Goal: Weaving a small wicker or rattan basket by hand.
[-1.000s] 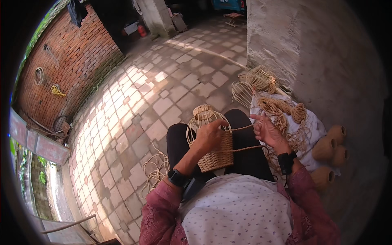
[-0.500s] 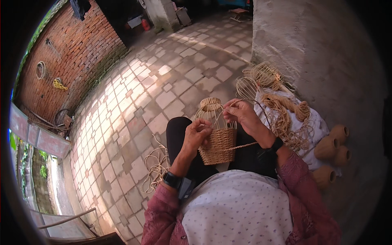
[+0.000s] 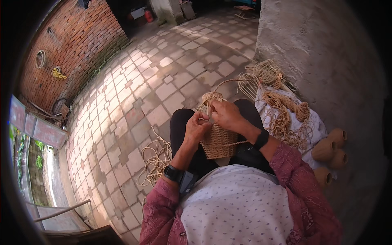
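Observation:
A part-woven straw-coloured basket (image 3: pixel 220 143) stands between my knees, its lower half closely woven, with bare upright rods above. A small woven ring (image 3: pixel 212 97) tops the rods. My left hand (image 3: pixel 197 128) is closed, its fingertips pinched together at the upper edge of the weave; what lies in them is hidden. My right hand (image 3: pixel 227 116) is closed among the rods, gripping a twisted cord (image 3: pixel 228 81) that arcs up and off to the right. Another length of cord (image 3: pixel 237 143) runs from the basket's side beneath my right wrist.
Bundles of cord (image 3: pixel 281 102) and thin rods (image 3: pixel 267 73) lie on a white cloth (image 3: pixel 312 126) at the right. Several round brown pots (image 3: pixel 325 149) lie beside it, near a grey wall (image 3: pixel 302 41). Loose strands (image 3: pixel 153 159) lie on paving left of my knee.
My right hand has moved left and down, in close to my left hand. The cord now loops above the basket toward the right. The basket has tilted slightly.

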